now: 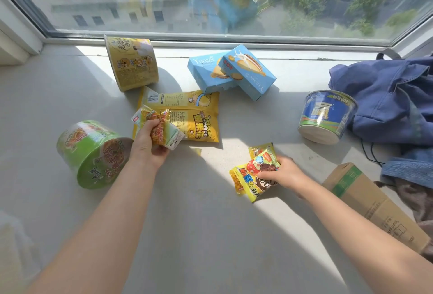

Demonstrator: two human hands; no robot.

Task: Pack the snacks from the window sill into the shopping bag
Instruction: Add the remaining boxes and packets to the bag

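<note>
The left hand [146,146] has its fingers curled round a bunch of small crinkly orange-and-clear plastic snack packets [160,127], held just above the pale grey window sill [210,235]. The right hand [284,173] grips small yellow cartoon-printed plastic snack packets [254,173] with thumb and curled fingers, low over the sill.

Just beyond the left hand, and partly behind what it holds, lies a large flat yellow foil popcorn bag [196,115]. To the outer side of the left hand a green round instant-noodle tub [91,153] lies on its side. Farther out from that hand, near the window, a yellow round tub [131,61] is tipped over too.

Between the two hands and well beyond them, two light blue cardboard biscuit boxes [206,72] [250,72] lie one overlapping the other. Beyond the right hand and to its outer side, a blue round noodle tub [325,115] lies on its side, touching a crumpled blue cloth shopping bag [386,97]. A brown cardboard box [370,202] lies just to the outer side of the right forearm.
</note>
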